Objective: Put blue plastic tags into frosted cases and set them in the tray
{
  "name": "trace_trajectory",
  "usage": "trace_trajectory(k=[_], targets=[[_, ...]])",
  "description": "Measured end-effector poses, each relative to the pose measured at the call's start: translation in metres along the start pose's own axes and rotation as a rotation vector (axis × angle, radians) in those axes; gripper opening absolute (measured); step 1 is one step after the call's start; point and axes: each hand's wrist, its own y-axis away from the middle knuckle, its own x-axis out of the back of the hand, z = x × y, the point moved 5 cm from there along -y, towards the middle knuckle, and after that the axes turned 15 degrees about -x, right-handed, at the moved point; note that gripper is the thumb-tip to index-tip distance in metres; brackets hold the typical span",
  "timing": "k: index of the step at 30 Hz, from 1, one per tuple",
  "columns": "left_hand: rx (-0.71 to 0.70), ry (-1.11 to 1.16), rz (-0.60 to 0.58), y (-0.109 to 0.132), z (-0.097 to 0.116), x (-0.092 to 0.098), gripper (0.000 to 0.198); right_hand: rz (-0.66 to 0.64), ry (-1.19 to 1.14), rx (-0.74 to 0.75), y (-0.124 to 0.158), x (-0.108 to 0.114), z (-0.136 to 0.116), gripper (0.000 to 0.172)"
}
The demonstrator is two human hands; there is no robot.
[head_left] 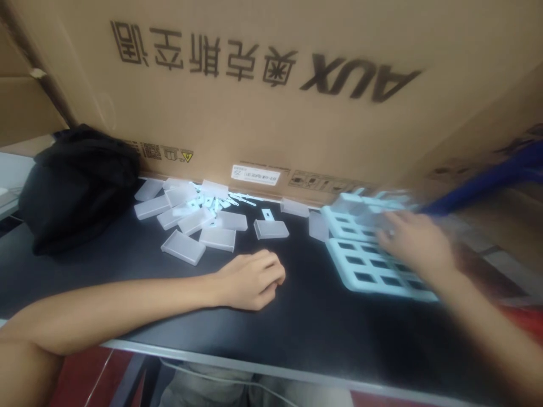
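Observation:
My left hand [254,281] rests on the black tabletop with its fingers curled closed. Whatever may be inside that fist is hidden. Smeared by motion, my right hand [411,240] is over a pale blue frame with rows of square openings [352,263]. Its fingers are too blurred to show a grip. A hazy translucent shape lies by its fingertips. Beyond my left hand are several frosted, flat plastic cases [184,247], one of them a lone case [271,229] near the knuckles. Small light-blue pieces [210,200] lie heaped among the cases.
A large cardboard box [263,113] with upside-down printing walls off the back of the table. On the left sits a black cloth bag [78,186]. A blurred blue bar [487,178] slants in from the right. The table's pale front edge [237,363] runs below my arms.

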Motion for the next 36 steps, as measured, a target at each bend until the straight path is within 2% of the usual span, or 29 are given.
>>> trace_trajectory(k=[4,7,10,13,19,24,29,36], targets=[[-0.028,-0.09,-0.081,-0.001,0.002,-0.004,0.009,0.027,0.05,0.001,0.001,0.022,-0.012,0.044],[-0.001,-0.138,-0.074,-0.001,0.001,-0.003,0.009,0.07,-0.067,0.03,-0.003,0.042,-0.04,0.046],[0.043,-0.158,-0.047,0.0,-0.002,-0.002,0.013,0.027,-0.205,0.227,-0.007,0.055,-0.091,0.038],[0.065,-0.152,-0.066,-0.001,-0.003,-0.004,0.013,-0.099,-0.365,0.418,-0.011,0.068,-0.151,0.03],[0.056,-0.16,-0.113,-0.002,-0.002,-0.006,0.013,-0.215,-0.514,0.539,-0.024,0.1,-0.248,0.026],[0.058,-0.164,-0.133,-0.001,-0.005,-0.008,0.014,-0.287,-0.585,0.698,-0.02,0.113,-0.304,0.029],[0.041,-0.165,-0.129,-0.001,-0.004,-0.009,0.015,-0.345,-0.599,0.801,-0.015,0.112,-0.324,0.034],[0.041,-0.166,-0.136,-0.002,-0.004,-0.008,0.014,-0.382,-0.578,0.77,-0.023,0.102,-0.307,0.023]])
